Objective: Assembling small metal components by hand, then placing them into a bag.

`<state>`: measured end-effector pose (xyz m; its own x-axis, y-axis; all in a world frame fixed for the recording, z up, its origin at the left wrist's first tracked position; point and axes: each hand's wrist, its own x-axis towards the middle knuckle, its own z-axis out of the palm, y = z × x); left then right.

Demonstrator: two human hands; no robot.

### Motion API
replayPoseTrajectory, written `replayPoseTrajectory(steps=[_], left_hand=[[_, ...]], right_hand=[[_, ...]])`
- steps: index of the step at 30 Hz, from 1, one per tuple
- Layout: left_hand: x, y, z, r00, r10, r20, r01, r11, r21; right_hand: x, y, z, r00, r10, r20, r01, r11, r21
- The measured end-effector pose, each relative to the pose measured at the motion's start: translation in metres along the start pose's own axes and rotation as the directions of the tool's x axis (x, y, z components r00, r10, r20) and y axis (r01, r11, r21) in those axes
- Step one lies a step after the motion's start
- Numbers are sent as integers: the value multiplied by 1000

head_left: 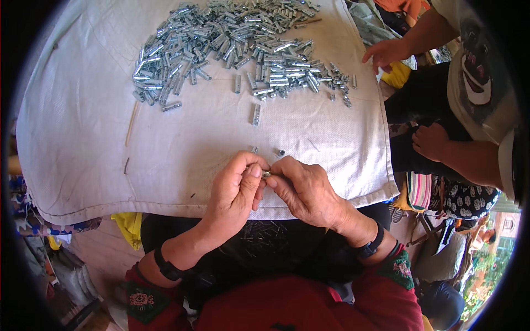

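Note:
My left hand [237, 185] and my right hand [303, 190] meet above the near edge of the cloth-covered table. Between their pinched fingertips is a small shiny metal piece [266, 174], mostly covered by the fingers, so its exact kind does not show. Just beyond the fingertips lie a short metal sleeve [281, 153] and another small metal piece [254, 149]. Farther off, a single metal tube [256, 115] rests on the cloth. A big heap of silvery metal tubes [221, 44] spreads over the far part, with smaller metal bits [337, 83] at its right end.
Pale cloth [83, 138] covers the table, with a thin stick [132, 124] and a short twig [126, 165] on it. Thin metal pins [262, 234] lie on dark fabric over my lap. At the right, another person's hand [386, 54] hangs by the table edge.

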<state>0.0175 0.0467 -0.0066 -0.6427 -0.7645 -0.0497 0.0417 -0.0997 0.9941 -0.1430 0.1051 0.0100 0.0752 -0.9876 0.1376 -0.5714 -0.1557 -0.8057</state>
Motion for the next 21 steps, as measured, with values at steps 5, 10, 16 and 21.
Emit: replayPoseTrajectory(steps=[5,10,16,21], left_hand=[[-1,5,0,999,25,30,-26,1000,16],[-5,8,-3,976,-28,215,92,951,-294],[-13,8,-3,957,-141,253,242,871,-427],[-12,18,-15,918,-200,342,284,934,-218]], right_hand=[[1,9,-3,986,-161,-51,163,985,55],[3,6,-9,961,174,216,-276,659,700],[-4,0,-1,933,221,284,-360,550,754],[-2,-15,-10,892,248,377,-445,625,641]])
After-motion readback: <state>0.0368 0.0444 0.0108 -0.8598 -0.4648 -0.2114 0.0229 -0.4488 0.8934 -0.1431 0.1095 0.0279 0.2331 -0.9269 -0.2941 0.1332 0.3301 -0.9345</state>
